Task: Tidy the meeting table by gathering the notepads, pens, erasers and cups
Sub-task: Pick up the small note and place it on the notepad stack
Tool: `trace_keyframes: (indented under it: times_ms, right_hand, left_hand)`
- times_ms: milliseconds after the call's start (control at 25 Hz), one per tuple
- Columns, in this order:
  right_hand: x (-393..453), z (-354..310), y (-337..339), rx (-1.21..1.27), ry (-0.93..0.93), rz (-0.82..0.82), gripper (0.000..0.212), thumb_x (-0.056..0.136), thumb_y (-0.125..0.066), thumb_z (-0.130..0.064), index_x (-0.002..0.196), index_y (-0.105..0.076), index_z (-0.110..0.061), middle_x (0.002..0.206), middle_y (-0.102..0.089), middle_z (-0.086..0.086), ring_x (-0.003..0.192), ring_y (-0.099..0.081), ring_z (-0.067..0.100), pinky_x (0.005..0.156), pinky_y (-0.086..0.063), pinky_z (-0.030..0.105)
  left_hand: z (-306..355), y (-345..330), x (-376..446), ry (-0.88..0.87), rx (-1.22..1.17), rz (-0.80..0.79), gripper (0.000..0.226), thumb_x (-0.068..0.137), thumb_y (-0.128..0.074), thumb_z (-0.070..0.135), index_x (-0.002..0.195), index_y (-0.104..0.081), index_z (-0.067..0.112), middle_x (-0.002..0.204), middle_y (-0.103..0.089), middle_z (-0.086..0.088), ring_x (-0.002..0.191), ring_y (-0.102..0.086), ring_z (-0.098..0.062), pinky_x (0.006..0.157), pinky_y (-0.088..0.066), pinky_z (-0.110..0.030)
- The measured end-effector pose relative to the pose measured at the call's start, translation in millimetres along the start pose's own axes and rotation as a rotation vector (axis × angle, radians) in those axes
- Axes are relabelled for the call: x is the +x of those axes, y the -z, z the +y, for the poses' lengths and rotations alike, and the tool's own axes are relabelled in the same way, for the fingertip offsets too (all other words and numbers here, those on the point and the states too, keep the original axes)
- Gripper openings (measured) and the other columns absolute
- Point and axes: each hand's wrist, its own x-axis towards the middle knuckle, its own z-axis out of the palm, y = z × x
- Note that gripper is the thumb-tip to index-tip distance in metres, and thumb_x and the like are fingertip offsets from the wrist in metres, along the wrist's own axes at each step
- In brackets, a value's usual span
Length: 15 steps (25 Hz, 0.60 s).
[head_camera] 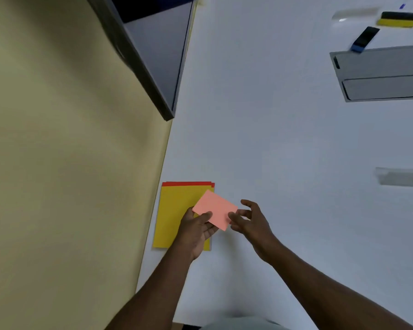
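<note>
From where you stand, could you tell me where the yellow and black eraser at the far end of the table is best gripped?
Across its two long sides, coming straight down from above. The yellow and black eraser is a long, narrow block lying flat on the white table, clear of the blue and black eraser beside it, so a thumb-and-fingers grip across the narrow width should probably hold.

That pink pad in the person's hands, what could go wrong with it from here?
The pink pad is pinched only at its corners by the left hand and right hand, so it might slip. The yellow pad beneath lies at the table edge; a nudge could push it off.
</note>
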Motion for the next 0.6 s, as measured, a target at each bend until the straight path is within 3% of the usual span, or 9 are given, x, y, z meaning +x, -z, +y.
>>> trace_keyframes:
  times_ms: [80, 160, 240, 320, 360, 480, 600]
  right_hand:
    - [13, 2, -24, 0.112, -0.094, 0.017, 0.037, 0.087, -0.067, -0.009, 0.121, -0.052, -0.014, 0.11, -0.064, 0.015, 0.097, -0.068, 0.026, 0.085, -0.058, 0.04]
    - [21, 5, -35, 0.025, -0.106, 0.063, 0.025, 0.087, -0.062, -0.002, 0.111, -0.058, -0.01, 0.108, -0.066, 0.017, 0.097, -0.067, 0.029, 0.083, -0.058, 0.043]
    - [35, 9, -52, -0.041, -0.116, 0.13, 0.021, 0.087, -0.062, -0.003, 0.105, -0.061, -0.013, 0.107, -0.066, 0.015, 0.095, -0.066, 0.029, 0.084, -0.058, 0.047]
    - [46, 9, -60, -0.088, -0.114, 0.159, 0.02, 0.087, -0.063, -0.005, 0.103, -0.063, -0.017, 0.104, -0.066, 0.015, 0.096, -0.065, 0.033, 0.085, -0.056, 0.052]
    - [53, 9, -64, -0.11, -0.109, 0.164, 0.021, 0.087, -0.063, -0.005, 0.104, -0.063, -0.018, 0.104, -0.066, 0.015, 0.098, -0.064, 0.035, 0.086, -0.055, 0.053]
    - [77, 11, -75, -0.238, -0.091, 0.182, 0.029, 0.089, -0.061, -0.009, 0.117, -0.061, -0.017, 0.104, -0.065, 0.011, 0.097, -0.063, 0.032, 0.087, -0.054, 0.048]
    - [88, 13, -77, -0.425, -0.048, 0.264, 0.039, 0.088, -0.059, -0.016, 0.127, -0.054, -0.018, 0.101, -0.063, 0.002, 0.095, -0.06, 0.022, 0.078, -0.048, 0.032]
  left_hand:
    - [1, 23, 6, 0.05, 0.04, -0.014, 0.032, 0.093, -0.058, 0.002, 0.123, -0.054, 0.013, 0.116, -0.068, -0.014, 0.101, -0.068, -0.032, 0.067, -0.058, -0.034]
    - [1, 34, 9, 0.07, 0.152, 0.018, 0.028, 0.095, -0.058, 0.007, 0.121, -0.055, 0.013, 0.114, -0.068, -0.013, 0.097, -0.069, -0.028, 0.069, -0.057, -0.033]
    - [10, 55, 22, -0.029, 0.485, 0.207, 0.031, 0.093, -0.061, 0.014, 0.123, -0.056, 0.011, 0.116, -0.066, -0.011, 0.092, -0.067, -0.022, 0.069, -0.053, -0.029]
    - [23, 76, 37, -0.209, 0.884, 0.411, 0.043, 0.089, -0.061, 0.018, 0.131, -0.052, 0.011, 0.131, -0.056, -0.011, 0.108, -0.06, -0.026, 0.08, -0.05, -0.032]
    - [30, 86, 46, -0.257, 0.98, 0.438, 0.051, 0.088, -0.06, 0.018, 0.137, -0.048, 0.01, 0.139, -0.049, -0.013, 0.12, -0.053, -0.03, 0.091, -0.048, -0.037]
    - [49, 102, 78, -0.176, 1.031, 0.342, 0.063, 0.089, -0.057, 0.019, 0.148, -0.035, 0.009, 0.149, -0.041, -0.013, 0.133, -0.043, -0.032, 0.105, -0.041, -0.039]
    - [54, 104, 93, -0.162, 1.026, 0.271, 0.06, 0.09, -0.053, 0.019, 0.147, -0.037, 0.012, 0.146, -0.047, -0.012, 0.124, -0.052, -0.031, 0.096, -0.046, -0.032]
